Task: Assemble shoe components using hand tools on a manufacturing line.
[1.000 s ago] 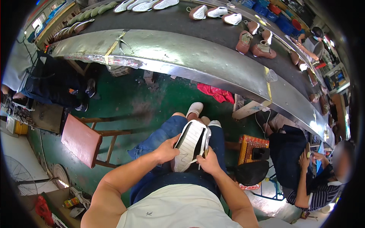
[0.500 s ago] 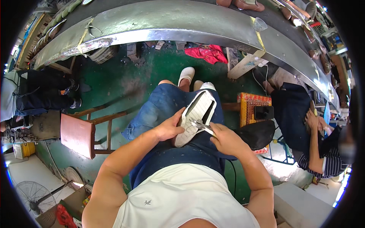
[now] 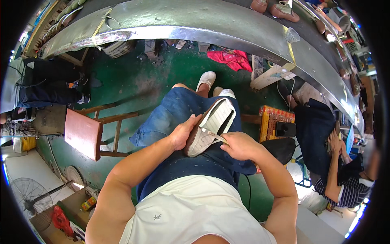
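An unsoled shoe (image 3: 196, 143), pale on its upturned face with brown along the near side, lies bottom up across my lap on a blue apron (image 3: 162, 110). My left hand (image 3: 183, 132) grips its left side, thumb along the edge and the other fingers hidden beneath. In my right hand (image 3: 240, 145) is a pair of metal pliers (image 3: 213, 135), pointing left with the jaws over the pale material near the toe. Whether the jaws pinch the material is too small to tell.
A long metal-edged bench (image 3: 174, 34) curves across ahead, bearing brown shoes (image 3: 284, 11). A padded stool (image 3: 83, 134) stands left, a woven seat (image 3: 273, 122) with a dark phone right. People sit or stand on both sides. A fan (image 3: 30, 199) is at lower left.
The shoe has rolled slightly, so more of its brown side shows. The pliers have turned and now lie flatter against the shoe. The whole view has shifted a little.
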The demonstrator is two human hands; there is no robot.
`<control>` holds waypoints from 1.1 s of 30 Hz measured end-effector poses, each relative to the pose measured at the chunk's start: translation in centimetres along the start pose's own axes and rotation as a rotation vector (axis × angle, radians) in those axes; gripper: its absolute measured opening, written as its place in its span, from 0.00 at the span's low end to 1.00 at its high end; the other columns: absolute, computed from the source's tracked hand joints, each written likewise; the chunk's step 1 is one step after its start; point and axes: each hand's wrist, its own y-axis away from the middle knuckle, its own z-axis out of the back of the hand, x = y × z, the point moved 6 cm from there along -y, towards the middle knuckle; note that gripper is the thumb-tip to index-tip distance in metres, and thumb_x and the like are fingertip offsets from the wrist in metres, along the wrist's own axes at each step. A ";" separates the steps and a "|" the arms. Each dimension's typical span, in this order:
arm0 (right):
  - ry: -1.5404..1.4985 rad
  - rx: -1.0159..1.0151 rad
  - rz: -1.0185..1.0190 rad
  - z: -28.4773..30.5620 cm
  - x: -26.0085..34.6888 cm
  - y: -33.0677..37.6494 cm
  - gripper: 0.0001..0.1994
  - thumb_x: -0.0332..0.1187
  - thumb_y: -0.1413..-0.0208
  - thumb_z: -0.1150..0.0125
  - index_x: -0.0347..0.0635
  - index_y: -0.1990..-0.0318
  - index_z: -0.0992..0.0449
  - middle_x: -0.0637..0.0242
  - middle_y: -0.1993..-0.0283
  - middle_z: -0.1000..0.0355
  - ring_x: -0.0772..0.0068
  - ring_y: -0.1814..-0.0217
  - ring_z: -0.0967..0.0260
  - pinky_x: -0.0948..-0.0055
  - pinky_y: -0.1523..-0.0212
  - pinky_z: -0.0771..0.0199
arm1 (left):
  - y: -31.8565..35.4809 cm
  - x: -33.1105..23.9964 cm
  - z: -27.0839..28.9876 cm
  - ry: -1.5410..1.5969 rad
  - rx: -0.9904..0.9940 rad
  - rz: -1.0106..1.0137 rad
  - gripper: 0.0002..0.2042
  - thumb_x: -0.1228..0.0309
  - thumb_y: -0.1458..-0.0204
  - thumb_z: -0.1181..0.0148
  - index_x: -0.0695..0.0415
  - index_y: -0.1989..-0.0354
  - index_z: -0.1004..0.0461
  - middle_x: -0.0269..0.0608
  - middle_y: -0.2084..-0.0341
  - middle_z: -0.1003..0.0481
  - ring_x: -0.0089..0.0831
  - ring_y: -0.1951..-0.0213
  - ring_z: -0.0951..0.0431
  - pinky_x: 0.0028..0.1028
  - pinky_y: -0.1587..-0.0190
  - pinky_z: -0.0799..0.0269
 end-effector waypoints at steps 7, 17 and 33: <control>-0.137 -0.271 0.057 -3.9 -0.3 -0.3 0.14 0.38 0.40 0.39 0.35 0.56 0.28 0.45 0.60 0.23 0.40 0.55 0.25 0.48 0.53 0.26 | -2.7 1.3 2.1 -0.248 -0.269 -0.068 0.35 0.44 0.28 0.71 0.63 0.28 0.40 0.45 0.31 0.34 0.36 0.32 0.35 0.30 0.30 0.42; -0.020 -0.472 -0.012 0.2 -0.5 2.2 0.19 0.27 0.44 0.38 0.26 0.47 0.32 0.38 0.51 0.28 0.34 0.46 0.30 0.50 0.46 0.28 | -2.0 -0.3 1.8 -0.934 -0.376 -0.469 0.26 0.58 0.27 0.63 0.67 0.37 0.31 0.61 0.44 0.25 0.53 0.41 0.24 0.37 0.38 0.31; -0.500 -0.079 -0.310 -1.3 -6.1 3.4 0.12 0.35 0.36 0.42 0.34 0.55 0.29 0.45 0.66 0.24 0.36 0.60 0.25 0.48 0.58 0.26 | -1.1 -1.5 -2.1 -1.643 -0.070 -0.481 0.28 0.63 0.33 0.51 0.43 0.25 0.47 0.62 0.32 0.40 0.59 0.53 0.20 0.44 0.51 0.19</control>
